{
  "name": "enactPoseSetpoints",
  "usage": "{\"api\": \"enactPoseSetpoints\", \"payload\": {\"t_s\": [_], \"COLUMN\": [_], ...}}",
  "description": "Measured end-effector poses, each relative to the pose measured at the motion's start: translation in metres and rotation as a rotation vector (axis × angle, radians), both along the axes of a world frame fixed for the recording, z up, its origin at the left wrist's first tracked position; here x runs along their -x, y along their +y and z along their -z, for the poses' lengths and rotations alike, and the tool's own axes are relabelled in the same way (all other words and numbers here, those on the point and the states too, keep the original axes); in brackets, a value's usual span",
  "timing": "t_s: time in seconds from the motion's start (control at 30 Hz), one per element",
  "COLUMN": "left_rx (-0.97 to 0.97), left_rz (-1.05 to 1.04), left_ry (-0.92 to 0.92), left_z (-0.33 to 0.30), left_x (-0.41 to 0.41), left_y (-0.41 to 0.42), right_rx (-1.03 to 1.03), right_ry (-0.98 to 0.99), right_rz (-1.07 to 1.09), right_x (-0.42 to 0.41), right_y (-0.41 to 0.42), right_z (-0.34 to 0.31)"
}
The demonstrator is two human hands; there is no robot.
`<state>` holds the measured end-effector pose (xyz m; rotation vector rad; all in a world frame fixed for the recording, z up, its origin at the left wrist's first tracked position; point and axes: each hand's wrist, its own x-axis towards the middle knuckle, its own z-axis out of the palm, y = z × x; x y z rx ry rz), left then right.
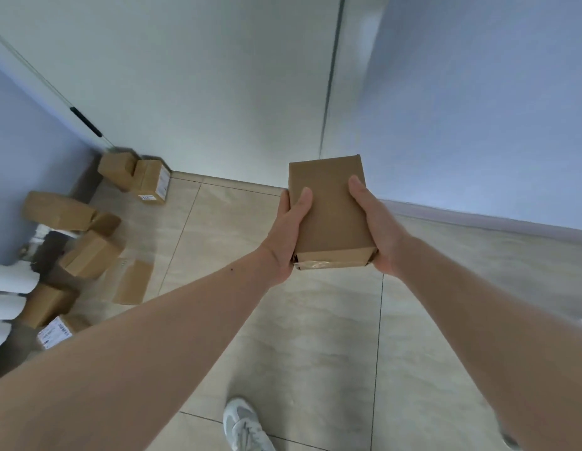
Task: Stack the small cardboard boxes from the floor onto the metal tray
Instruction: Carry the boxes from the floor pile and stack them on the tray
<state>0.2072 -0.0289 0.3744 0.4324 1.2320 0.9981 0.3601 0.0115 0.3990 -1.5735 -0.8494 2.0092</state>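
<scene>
Remaining on the tiled floor (315, 320) left of the carried box (330, 206) are several scattered boxes (88, 252), no metal tray in view, while left hand (288, 236) and right hand (377, 226) clasp that box's sides mid-air.

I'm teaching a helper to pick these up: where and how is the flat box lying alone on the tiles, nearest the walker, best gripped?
Grip the flat box across its two long edges, coming from above. It lies flat on the floor with its broad face up, and both long sides look clear of the other boxes.
</scene>
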Motion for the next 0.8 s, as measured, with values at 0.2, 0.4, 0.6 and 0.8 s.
{"api": "enactPoseSetpoints", "payload": {"t_s": [0.2,0.4,0.6,0.8], "left_rx": [-0.022,-0.044,-0.038,-0.026], "left_rz": [0.120,0.220,0.346,0.435], "left_ry": [-0.014,-0.054,-0.041,-0.041], "left_z": [-0.015,-0.027,-0.040,-0.048], "left_x": [-0.136,-0.272,-0.405,-0.514], "left_y": [-0.020,-0.041,-0.058,-0.052], "right_rx": [0.000,0.005,0.003,0.010], "right_ry": [-0.016,-0.058,-0.072,-0.092], "right_rz": [0.112,0.212,0.312,0.410], "right_x": [-0.140,-0.276,-0.410,-0.515], "right_y": [-0.039,-0.078,-0.111,-0.118], "right_z": [-0.019,-0.031,-0.049,-0.053]}}
